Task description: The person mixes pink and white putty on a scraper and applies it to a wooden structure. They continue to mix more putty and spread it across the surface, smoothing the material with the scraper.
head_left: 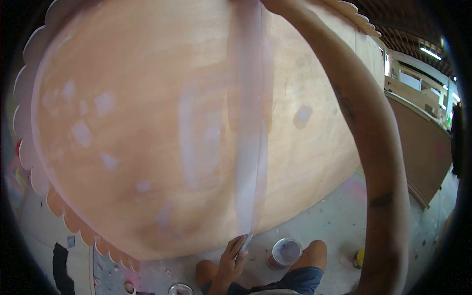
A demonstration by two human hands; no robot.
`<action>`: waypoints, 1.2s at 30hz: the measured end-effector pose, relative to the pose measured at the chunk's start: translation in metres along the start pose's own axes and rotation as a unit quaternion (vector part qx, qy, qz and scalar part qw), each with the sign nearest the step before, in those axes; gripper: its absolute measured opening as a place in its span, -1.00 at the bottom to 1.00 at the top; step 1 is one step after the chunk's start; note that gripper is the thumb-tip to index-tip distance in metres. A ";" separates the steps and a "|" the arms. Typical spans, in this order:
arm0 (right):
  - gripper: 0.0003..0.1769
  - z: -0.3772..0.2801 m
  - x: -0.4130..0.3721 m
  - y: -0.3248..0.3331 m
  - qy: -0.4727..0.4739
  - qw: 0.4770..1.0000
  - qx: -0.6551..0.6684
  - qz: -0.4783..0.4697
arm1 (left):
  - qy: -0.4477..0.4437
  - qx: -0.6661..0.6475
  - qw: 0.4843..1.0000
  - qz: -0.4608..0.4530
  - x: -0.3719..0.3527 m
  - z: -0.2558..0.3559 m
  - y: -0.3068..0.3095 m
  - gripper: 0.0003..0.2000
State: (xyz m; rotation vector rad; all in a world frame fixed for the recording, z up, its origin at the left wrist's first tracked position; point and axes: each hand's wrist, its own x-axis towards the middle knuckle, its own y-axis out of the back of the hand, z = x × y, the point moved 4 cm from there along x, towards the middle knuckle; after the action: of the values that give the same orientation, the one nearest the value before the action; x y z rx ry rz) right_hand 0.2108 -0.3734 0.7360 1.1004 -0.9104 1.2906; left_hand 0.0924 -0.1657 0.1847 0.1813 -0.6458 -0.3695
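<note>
Two hands are ours to account for, and the left hand (232, 258) is the one at the near end of the pale strip (249, 152) on the wooden panel (137, 123). We hold a flat grey tool (247, 240) there, its fingers closed together around it. Its long axis slants from near left to far right, its tip over or against the strip's near end; we cannot tell whether it touches. From those fingers the strip lies straight away to the far side, its length running near to far, with a thin dark seam line (262, 64) along its right part. Our left wrist comes in low from the near side, the back of the hand partly toward us. Our right arm (376, 147) arches up the right side, bent, to the strip's far end, where the right hand (276, 5) is cut off; how its fingers stand, we cannot tell.
</note>
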 end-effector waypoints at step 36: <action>-0.46 -0.005 -0.031 -0.031 -0.003 0.997 0.034 0.071 | 0.030 -0.064 0.997 0.010 -0.022 -0.078 -0.035 -0.63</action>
State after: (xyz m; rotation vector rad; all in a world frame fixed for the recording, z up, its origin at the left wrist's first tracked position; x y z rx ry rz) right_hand 0.2381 -0.3752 0.7020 1.1092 -0.9689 1.4437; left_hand 0.1140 -0.1857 0.1014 0.0638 -0.5629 -0.3841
